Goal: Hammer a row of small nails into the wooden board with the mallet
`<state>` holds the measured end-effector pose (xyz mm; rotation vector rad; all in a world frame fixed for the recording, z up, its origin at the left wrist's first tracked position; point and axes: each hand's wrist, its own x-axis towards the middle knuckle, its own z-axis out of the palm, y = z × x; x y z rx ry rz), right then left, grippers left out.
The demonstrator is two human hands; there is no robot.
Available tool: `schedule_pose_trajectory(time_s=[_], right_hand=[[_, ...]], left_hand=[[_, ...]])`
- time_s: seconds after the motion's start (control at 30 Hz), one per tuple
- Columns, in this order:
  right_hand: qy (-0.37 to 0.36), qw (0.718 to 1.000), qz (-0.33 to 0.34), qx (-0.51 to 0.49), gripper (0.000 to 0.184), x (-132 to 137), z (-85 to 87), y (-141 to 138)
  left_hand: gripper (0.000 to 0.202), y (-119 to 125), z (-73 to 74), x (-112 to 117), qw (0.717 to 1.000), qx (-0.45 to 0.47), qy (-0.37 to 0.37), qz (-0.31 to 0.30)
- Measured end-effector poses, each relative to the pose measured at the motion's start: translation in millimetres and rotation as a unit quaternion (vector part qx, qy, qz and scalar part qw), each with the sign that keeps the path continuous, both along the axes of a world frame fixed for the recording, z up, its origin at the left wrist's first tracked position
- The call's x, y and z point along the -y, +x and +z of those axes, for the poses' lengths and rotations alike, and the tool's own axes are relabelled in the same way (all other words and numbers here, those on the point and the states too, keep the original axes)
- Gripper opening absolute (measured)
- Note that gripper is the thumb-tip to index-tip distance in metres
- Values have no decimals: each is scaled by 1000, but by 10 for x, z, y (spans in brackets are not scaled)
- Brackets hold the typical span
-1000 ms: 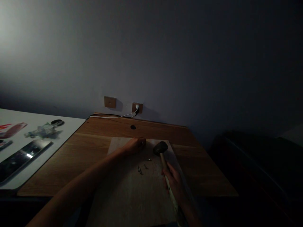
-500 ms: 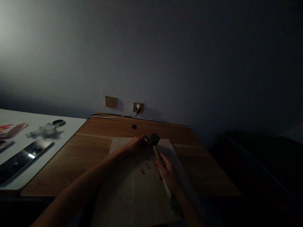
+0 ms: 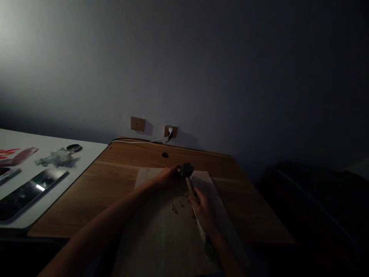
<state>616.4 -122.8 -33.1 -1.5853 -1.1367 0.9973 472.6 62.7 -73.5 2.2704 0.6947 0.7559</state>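
My right hand is wrapped round the pale wooden handle of a hammer. Its dark, blocky head points away from me, right beside the fingertips of my left hand. The left fingers are drawn together near the far end of a light wooden board; whatever they pinch is hidden by the hammer head and the dim light. Several small metal nails or screws lie loose on the board between my hands.
The board lies on a brown wooden desk against a grey wall. A white table adjoins on the left, bearing a dark shiny panel, crumpled clear plastic and a black ring. Cables run to a wall socket.
The whole view has shifted slightly, with the scene sitting a little further right. Both hands and the hammer keep nearly the same places over the board.
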Motion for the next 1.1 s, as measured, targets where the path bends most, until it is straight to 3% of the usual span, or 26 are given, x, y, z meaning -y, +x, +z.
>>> schedule_pose_trajectory(time_s=[0.13, 0.4, 0.73, 0.9, 1.1], right_hand=[[-4, 1000, 7, 8, 59, 7, -22, 9], [5, 1000, 3, 7, 60, 34, -85, 4], [0, 1000, -6, -4, 64, 87, -43, 24], [-7, 999, -27, -15, 67, 264, -107, 165], [-39, 997, -58, -40, 72, 396, -145, 250]], left_hand=[[42, 6, 6, 1, 1000, 13, 7, 3], [47, 13, 22, -6, 1000, 7, -2, 6], [48, 8, 32, 4, 1000, -20, -18, -7], [45, -15, 200, 93, 995, -48, 87, -13], [24, 30, 416, 448, 961, -163, 170, -141]])
